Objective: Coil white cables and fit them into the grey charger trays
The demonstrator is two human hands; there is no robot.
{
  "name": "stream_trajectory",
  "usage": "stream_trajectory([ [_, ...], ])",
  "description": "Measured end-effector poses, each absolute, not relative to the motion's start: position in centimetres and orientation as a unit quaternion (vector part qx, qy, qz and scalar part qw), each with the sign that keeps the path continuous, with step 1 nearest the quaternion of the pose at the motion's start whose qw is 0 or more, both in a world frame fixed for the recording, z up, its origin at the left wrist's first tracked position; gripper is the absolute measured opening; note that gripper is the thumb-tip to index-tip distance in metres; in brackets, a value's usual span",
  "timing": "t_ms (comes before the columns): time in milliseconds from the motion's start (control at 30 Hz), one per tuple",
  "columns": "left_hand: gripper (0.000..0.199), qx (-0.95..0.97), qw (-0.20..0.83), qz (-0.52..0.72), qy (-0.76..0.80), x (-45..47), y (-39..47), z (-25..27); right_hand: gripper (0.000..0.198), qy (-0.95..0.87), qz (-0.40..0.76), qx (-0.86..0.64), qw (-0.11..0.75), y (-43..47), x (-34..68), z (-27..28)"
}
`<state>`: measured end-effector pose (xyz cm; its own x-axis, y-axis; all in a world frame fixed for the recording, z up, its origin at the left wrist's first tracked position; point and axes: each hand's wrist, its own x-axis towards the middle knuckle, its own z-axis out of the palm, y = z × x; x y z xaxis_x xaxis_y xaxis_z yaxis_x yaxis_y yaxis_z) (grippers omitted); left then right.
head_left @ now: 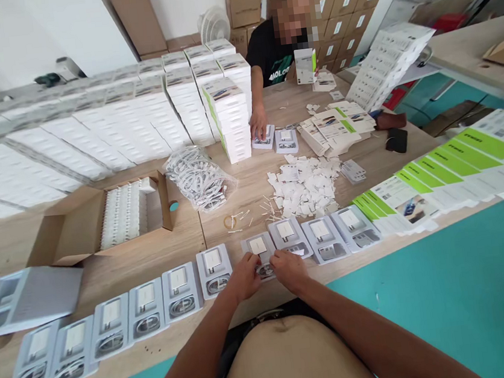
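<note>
My left hand (245, 276) and my right hand (290, 269) meet over a grey plastic tray (246, 245) at the table's front edge. A white charger block (257, 245) sits in its upper compartment. Between my fingertips a coiled cable (265, 270) lies at the lower compartment; the fingers of both hands are bent closed at its sides and partly hide it. Left of my hands, a row of trays (199, 260) holds chargers and coiled cables. To the right, trays (320, 225) hold chargers, and no coiled cable shows in their lower compartments.
Loose white paper pieces (308, 185) are heaped ahead, beside a bag of cables (200, 179). An open carton (78, 224) holds white chargers. Stacked white boxes (230, 118) stand behind; green-and-white boxes (454, 172) line the right. Across the table, a co-worker's hand (259, 121) touches a tray.
</note>
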<state>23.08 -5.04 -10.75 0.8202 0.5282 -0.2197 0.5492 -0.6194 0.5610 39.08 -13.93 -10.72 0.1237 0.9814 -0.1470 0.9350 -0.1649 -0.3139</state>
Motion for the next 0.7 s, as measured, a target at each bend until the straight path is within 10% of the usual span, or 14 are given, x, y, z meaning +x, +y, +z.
stream_trajectory([
  [700,0.017,0.901,0.277,-0.027,0.332,17.7,-6.3,-10.3,0.017,-0.871,0.126,-0.468,0.085,-13.7,36.4,-12.7],
])
